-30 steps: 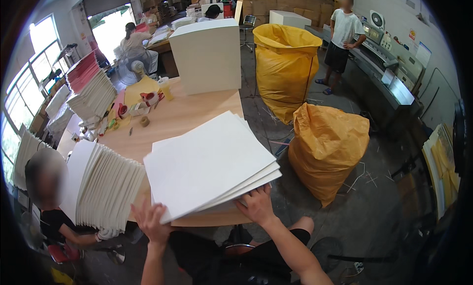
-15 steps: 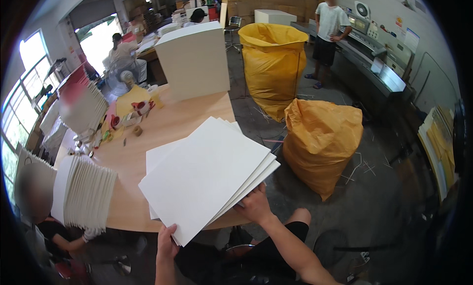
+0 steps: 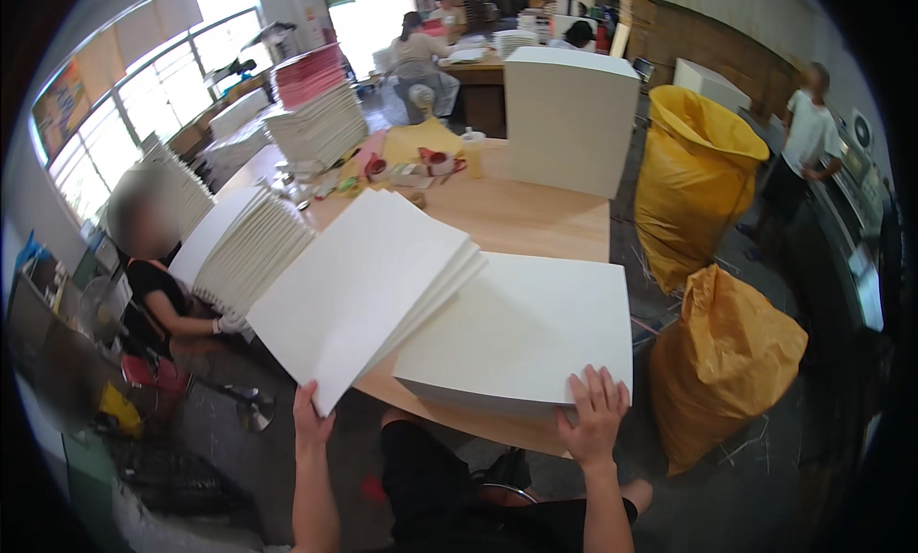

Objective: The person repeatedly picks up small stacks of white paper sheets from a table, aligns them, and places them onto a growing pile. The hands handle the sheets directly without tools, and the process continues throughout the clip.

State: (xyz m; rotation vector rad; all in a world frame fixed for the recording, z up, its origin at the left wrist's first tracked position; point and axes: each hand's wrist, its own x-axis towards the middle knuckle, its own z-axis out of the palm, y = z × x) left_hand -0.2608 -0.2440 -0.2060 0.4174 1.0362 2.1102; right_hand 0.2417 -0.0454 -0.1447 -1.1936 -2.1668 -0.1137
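My left hand [image 3: 311,414] is closed on the near corner of several fanned white sheets [image 3: 368,276], which look like stiff paper or card. Tilted up at the left, they overlap the left end of a thick white stack [image 3: 535,319] lying flat on the table. On that stack's near right edge rests my right hand [image 3: 595,409], open, its fingers spread over the top. The sheets' far end lies close to a ridged pile of white sheets [image 3: 253,252] beside a seated co-worker.
A tall white stack [image 3: 572,122] stands at the far side of the wooden table [image 3: 478,218]. Tape rolls [image 3: 435,163] and small items lie at its back left. Yellow sacks [image 3: 727,362] stand on the floor at right. A co-worker's gloved hand [image 3: 229,323] is at left.
The view has turned left. My left hand has swung the fanned sheets to the left, uncovering the flat stack. My right hand has let go of the sheets and lies on that stack.
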